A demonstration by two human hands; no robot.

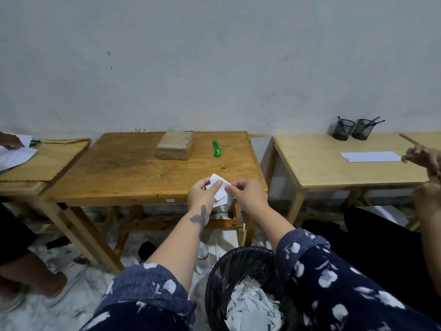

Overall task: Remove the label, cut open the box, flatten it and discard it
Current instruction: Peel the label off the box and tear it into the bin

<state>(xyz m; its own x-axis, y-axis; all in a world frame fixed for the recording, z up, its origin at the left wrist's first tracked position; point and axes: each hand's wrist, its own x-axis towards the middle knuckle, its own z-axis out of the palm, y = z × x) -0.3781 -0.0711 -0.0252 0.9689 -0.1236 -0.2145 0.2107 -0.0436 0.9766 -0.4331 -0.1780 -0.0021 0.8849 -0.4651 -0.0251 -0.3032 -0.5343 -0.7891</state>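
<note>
A small taped cardboard box [175,145] lies closed at the back of the wooden table [124,173]. To its right lies a green box cutter [216,148]. Over the table's front edge both hands hold a white paper label [220,187], creased and partly torn. My left hand [202,194] pinches its left side and my right hand [248,194] pinches its right side. Below my arms stands a bin [238,263] lined with a black bag and holding several white paper scraps.
A lighter table [334,168] on the right carries a white sheet [371,156] and two black mesh pen cups [350,129]. Other people's hands show at the right edge [422,156] and far left [10,140]. A plastic bottle [202,258] stands on the floor.
</note>
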